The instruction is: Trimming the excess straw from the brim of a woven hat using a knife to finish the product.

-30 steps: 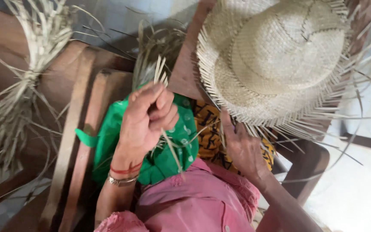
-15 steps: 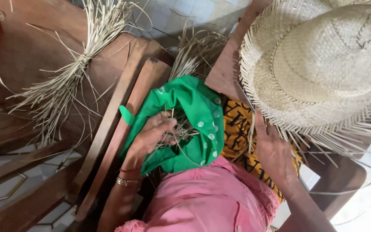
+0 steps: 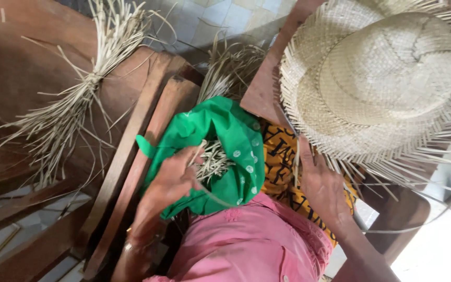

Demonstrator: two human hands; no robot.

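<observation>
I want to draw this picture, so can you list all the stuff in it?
hat: one, pale straw, unfinished brim, upper right.
cloth: one, green with white dots, on the lap, centre.
strips: a small bunch, pale, in the cloth.
bundle: one, dry straw, tied, on the wood at left.
bench: brown wood, left.
floor: pale tiles, top.
shirt: pink, bottom centre.
left hand: on the strips.
right hand: under the hat brim.

Pale tiled floor [image 3: 220, 13] shows at the top, with more patterned tile at lower left; dark brown wooden furniture [image 3: 32, 68] fills the left side, its slats [image 3: 131, 151] running diagonally; bright daylight washes out the floor at lower right [image 3: 439, 245].
</observation>
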